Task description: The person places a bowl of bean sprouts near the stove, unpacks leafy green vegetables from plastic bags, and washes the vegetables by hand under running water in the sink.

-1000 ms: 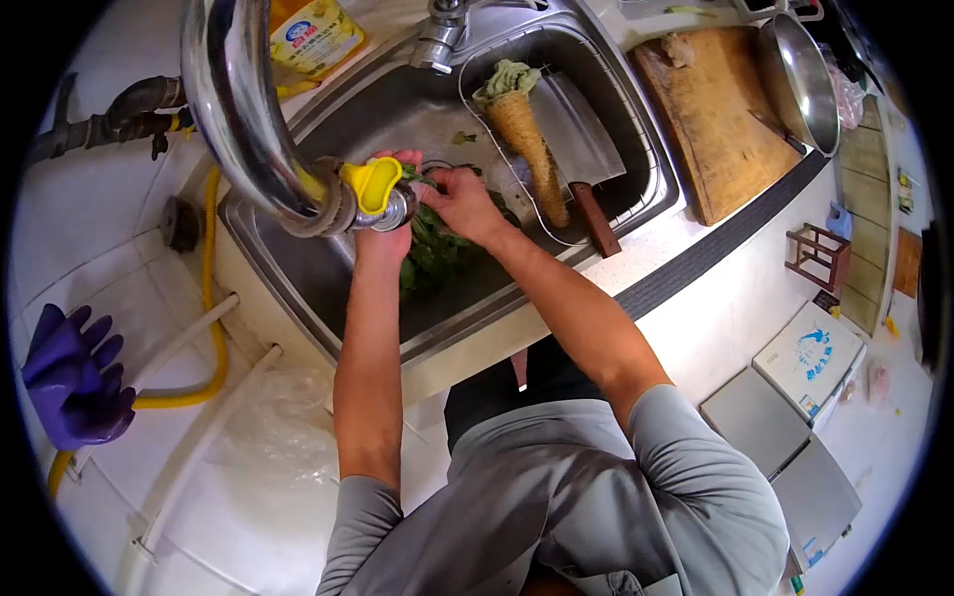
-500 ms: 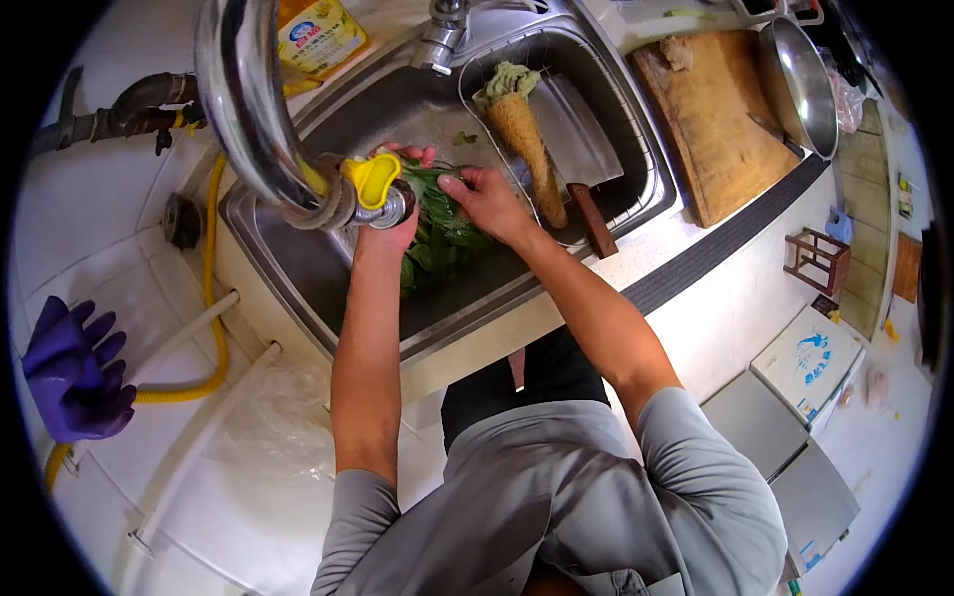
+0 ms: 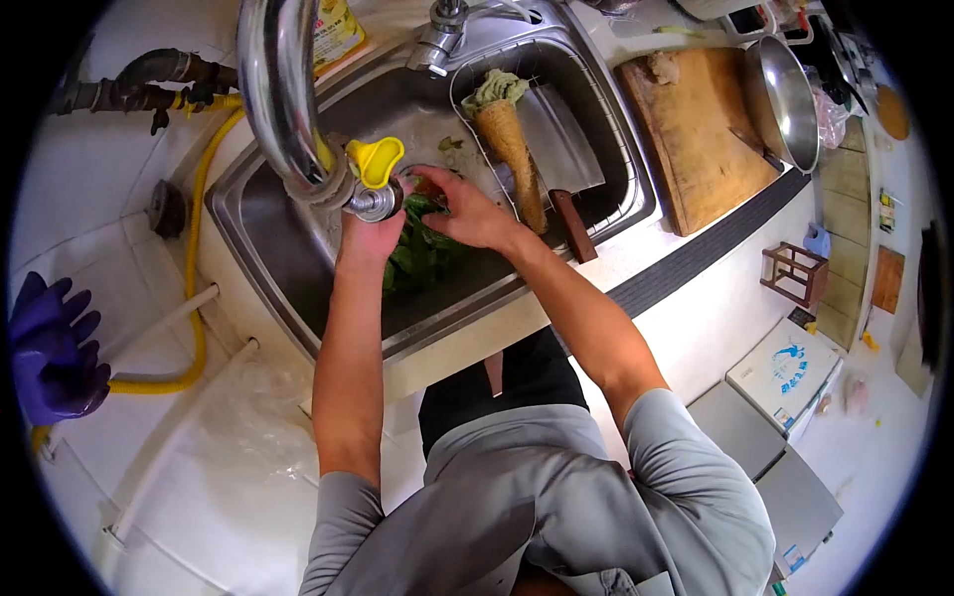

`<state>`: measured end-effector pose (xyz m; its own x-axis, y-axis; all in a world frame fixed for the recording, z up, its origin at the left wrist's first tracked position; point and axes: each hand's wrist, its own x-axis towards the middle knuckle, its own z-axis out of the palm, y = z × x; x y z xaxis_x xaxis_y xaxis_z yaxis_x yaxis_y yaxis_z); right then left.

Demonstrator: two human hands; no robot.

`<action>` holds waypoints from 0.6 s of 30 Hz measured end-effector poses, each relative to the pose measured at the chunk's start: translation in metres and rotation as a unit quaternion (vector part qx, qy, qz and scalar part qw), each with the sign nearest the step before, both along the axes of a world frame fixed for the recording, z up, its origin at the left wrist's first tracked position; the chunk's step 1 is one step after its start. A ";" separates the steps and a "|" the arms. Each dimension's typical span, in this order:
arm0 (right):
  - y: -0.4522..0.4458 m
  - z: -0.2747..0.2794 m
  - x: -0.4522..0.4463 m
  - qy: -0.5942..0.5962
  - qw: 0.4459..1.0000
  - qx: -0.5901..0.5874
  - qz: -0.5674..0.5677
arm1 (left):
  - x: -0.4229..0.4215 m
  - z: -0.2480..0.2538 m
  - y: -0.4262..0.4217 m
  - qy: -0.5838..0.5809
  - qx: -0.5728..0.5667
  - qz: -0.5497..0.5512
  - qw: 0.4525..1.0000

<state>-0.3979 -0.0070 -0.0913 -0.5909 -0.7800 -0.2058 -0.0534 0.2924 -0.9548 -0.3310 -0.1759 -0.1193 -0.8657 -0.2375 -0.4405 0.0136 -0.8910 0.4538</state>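
Green leafy stems (image 3: 422, 238) hang down in the left basin of the steel sink (image 3: 288, 268). My left hand (image 3: 378, 230) is beside them, under the faucet (image 3: 376, 189) with its yellow handle, which hides most of its fingers. My right hand (image 3: 465, 211) curves over the top of the greens, its thumb and fingers round them. A brown root vegetable (image 3: 514, 149) with a pale green top lies on the wire rack to the right, close to a cleaver (image 3: 571, 223) with a wooden handle.
Right of the sink are a wooden cutting board (image 3: 696, 139) and a metal bowl (image 3: 783, 104). A yellow-labelled bottle (image 3: 336, 35) stands behind the sink. Purple gloves (image 3: 55, 348) and a yellow hose (image 3: 197, 298) are at the left. A wooden stool (image 3: 795, 273) stands at the right.
The view has shifted, moving the sink a little left. My right hand has come back closer to my left hand, over the greens, after being farther apart half a second ago.
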 end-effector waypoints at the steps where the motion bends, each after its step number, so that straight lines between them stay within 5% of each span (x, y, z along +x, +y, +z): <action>1: 0.000 0.002 0.006 -0.005 0.996 -0.071 -0.061 | -0.002 0.001 0.003 0.001 0.002 0.003 1.000; 4: -0.011 -0.002 0.003 -0.144 0.969 -0.159 -0.124 | -0.001 0.008 0.013 -0.066 -0.187 -0.031 0.980; 9: -0.019 -0.107 -0.005 -0.166 0.963 0.105 -0.187 | 0.016 0.011 -0.015 -0.155 -0.175 0.046 0.971; 11: -0.027 -0.130 0.005 -0.052 0.933 0.356 0.016 | 0.032 0.012 -0.021 -0.244 -0.243 0.005 0.939; 15: -0.059 -0.108 0.037 0.037 0.873 0.486 -0.009 | 0.069 0.006 -0.018 -0.273 -0.215 0.002 0.938; 18: -0.066 -0.148 0.048 0.117 0.852 0.509 0.024 | 0.085 0.006 -0.015 -0.284 -0.196 -0.015 0.939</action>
<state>-0.3499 -0.0730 -0.2391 -0.6808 -0.2910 -0.6722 -0.2422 0.9555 -0.1683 -0.2458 -0.1908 -0.1133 -0.5273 -0.4565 -0.7166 -0.3516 -0.6506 0.6731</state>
